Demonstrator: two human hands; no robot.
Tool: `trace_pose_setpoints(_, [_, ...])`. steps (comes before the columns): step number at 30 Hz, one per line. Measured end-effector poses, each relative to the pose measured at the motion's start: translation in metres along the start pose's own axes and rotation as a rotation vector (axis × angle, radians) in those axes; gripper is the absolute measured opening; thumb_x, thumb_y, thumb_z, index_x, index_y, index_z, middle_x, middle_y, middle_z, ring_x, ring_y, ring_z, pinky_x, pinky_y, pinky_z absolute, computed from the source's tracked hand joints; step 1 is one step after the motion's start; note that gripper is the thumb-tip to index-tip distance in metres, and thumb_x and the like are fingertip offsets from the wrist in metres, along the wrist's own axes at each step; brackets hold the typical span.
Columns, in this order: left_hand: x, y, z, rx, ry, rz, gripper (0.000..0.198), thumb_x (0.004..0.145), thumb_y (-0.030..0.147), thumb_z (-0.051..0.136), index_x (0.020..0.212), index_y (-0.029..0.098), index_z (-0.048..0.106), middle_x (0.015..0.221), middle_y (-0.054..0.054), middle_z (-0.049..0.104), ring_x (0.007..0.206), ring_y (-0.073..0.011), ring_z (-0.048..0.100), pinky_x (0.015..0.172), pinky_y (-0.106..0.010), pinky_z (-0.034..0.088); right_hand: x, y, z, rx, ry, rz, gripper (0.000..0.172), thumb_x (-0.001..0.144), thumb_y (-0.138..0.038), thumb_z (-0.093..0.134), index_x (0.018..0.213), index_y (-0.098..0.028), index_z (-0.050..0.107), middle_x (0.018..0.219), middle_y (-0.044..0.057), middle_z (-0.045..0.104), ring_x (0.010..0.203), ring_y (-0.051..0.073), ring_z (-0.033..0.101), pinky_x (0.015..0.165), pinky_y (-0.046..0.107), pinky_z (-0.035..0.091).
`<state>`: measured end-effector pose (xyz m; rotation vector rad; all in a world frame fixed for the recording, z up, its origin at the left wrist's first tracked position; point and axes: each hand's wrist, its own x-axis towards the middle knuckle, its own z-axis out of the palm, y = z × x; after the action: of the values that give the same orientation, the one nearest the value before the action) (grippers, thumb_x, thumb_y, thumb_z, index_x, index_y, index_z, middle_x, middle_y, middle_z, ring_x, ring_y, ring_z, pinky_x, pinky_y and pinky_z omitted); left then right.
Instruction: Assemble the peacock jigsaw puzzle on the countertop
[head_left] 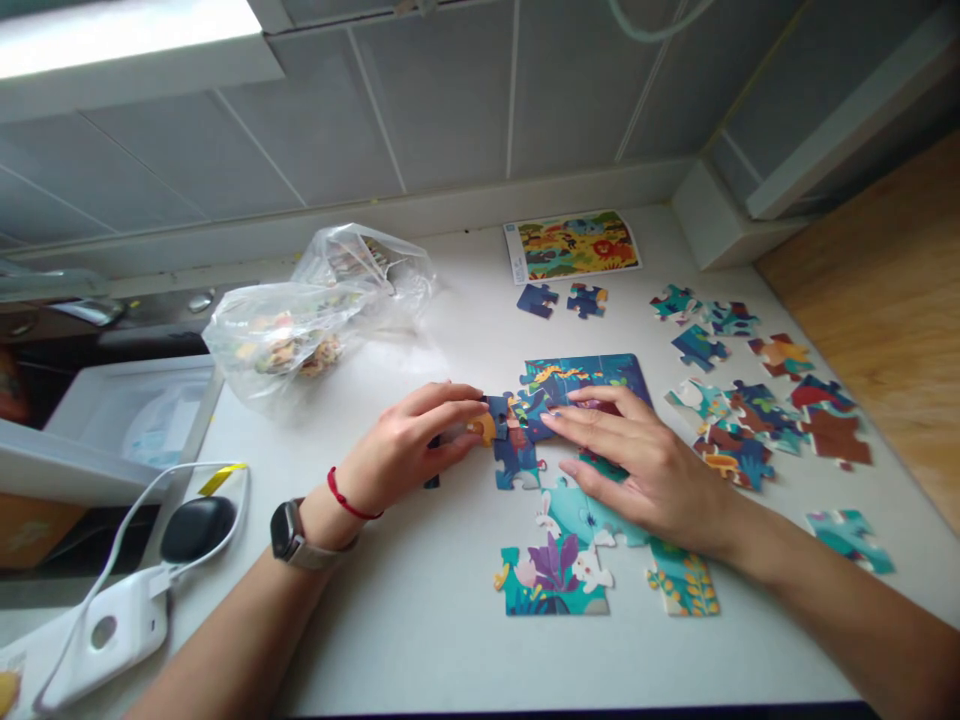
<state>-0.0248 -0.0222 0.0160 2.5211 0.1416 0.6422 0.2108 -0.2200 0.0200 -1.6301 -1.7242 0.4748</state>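
Note:
My left hand, with a watch and a red string on the wrist, pinches a dark blue and orange puzzle piece at the left edge of a partly joined puzzle. The piece touches or overlaps its neighbour; which of the two I cannot tell. My right hand lies over the joined pieces with fingers spread, its fingertips on the blue part. Below it, joined teal pieces show white rabbits and a purple plant. A dark object under my left fingers is mostly hidden.
Loose pieces lie in a group at the right, and two more sit below a picture card. Clear plastic bags with pieces stand at the back left. A white power strip, cable and black case are at the left.

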Motion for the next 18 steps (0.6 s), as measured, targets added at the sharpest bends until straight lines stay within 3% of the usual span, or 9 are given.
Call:
trace_pose_setpoints(6, [-0.002,0.0016,0.0029,-0.014,-0.022,0.0,0.02,0.1,0.015,0.068,0.119,0.019,0.069,0.121,-0.01,0.074,0.107,-0.0185,0.074,0.092,-0.031,0.065,0.0005,0.0018,-0.0016,-0.028,0.087,0.087,0.044,0.099,-0.028,0.069,0.142,-0.032,0.069,0.129,0.005,0.078,0.128,0.032,0.063,0.103,0.057,0.06])
trace_pose_setpoints(18, [-0.0031,0.0018,0.0056,-0.04,-0.001,-0.043,0.03,0.1,0.018,0.069,0.13,0.02,0.064,0.12,-0.011,0.069,0.104,-0.0185,0.072,0.09,-0.031,0.063,0.0017,0.0042,-0.0014,-0.081,0.136,0.066,0.039,0.1,-0.028,0.067,0.139,-0.028,0.071,0.127,0.008,0.077,0.124,0.031,0.063,0.103,0.054,0.057])
